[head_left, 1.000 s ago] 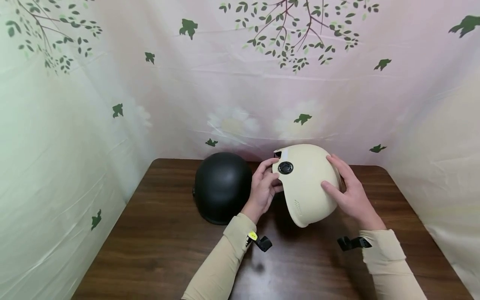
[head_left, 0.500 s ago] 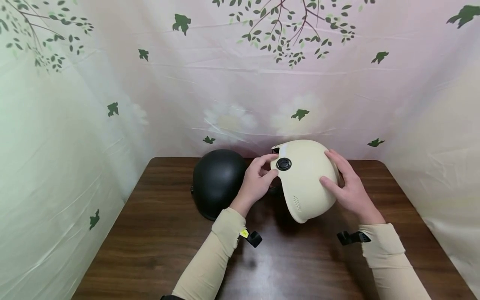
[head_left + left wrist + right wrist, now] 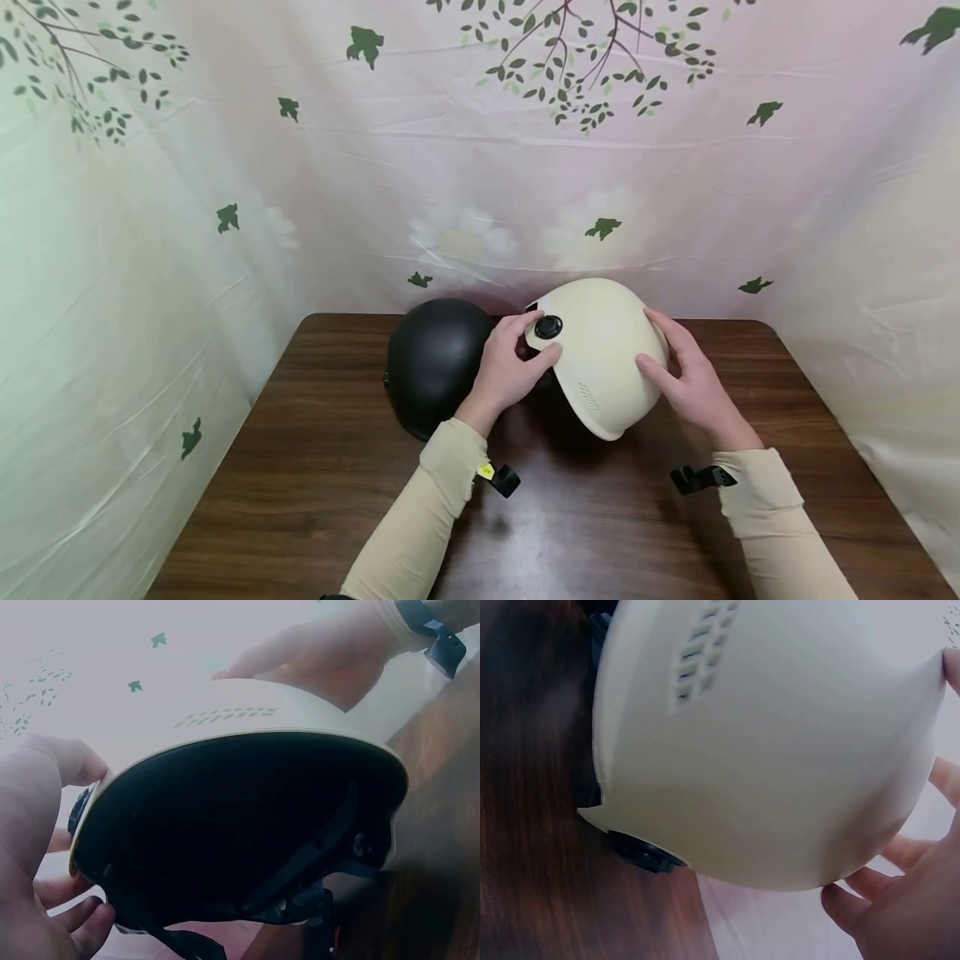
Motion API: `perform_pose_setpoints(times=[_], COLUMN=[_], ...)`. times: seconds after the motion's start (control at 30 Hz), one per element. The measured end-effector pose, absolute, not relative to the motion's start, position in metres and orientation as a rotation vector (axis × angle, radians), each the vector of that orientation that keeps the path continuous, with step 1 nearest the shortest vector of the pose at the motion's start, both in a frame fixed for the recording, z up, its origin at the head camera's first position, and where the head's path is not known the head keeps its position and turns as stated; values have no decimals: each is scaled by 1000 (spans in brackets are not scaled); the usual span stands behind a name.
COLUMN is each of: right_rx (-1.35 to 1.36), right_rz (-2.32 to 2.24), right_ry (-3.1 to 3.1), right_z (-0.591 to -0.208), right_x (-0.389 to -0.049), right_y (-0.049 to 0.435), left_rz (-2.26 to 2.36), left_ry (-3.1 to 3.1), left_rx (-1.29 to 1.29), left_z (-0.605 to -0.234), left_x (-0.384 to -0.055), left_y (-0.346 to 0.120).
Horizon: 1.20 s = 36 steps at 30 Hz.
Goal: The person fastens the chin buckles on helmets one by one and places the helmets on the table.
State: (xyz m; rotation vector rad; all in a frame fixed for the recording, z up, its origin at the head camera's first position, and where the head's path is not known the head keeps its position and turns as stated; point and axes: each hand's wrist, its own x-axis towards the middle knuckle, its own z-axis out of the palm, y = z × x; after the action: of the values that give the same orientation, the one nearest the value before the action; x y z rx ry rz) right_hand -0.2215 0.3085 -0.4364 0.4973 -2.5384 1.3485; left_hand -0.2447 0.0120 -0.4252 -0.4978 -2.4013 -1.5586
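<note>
A cream helmet (image 3: 607, 358) is tilted over the back of the table, its opening facing toward me and to the left. My left hand (image 3: 504, 368) grips its left edge beside a round black knob (image 3: 549, 327); thumb and fingers straddle the rim (image 3: 247, 735) in the left wrist view. My right hand (image 3: 699, 382) holds the crown from the right, fingers spread round the shell. The dark inside with its black straps (image 3: 315, 847) shows in the left wrist view. Slotted vents (image 3: 697, 656) run along the shell in the right wrist view.
A smooth black helmet (image 3: 433, 367) rests on the brown wooden table (image 3: 315, 483), close behind my left hand. Printed cloth (image 3: 480, 183) hangs along the back and both sides of the table.
The cream helmet has turned and shifted a little left. My left hand has changed its hold near the knob, its thumb moving onto the edge below; my right hand keeps its hold.
</note>
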Motion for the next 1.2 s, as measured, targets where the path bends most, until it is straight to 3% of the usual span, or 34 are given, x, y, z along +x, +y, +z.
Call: perform_pose_setpoints(times=[1.2], right_rx=[517], right_rz=[1343], right_ry=[-2591], right_z=[-450], right_x=[-218], right_y=[315], left_rz=[-1515], left_ry=[-2532], left_rx=[-522], left_z=[-437], left_x=[-246], left_y=[12])
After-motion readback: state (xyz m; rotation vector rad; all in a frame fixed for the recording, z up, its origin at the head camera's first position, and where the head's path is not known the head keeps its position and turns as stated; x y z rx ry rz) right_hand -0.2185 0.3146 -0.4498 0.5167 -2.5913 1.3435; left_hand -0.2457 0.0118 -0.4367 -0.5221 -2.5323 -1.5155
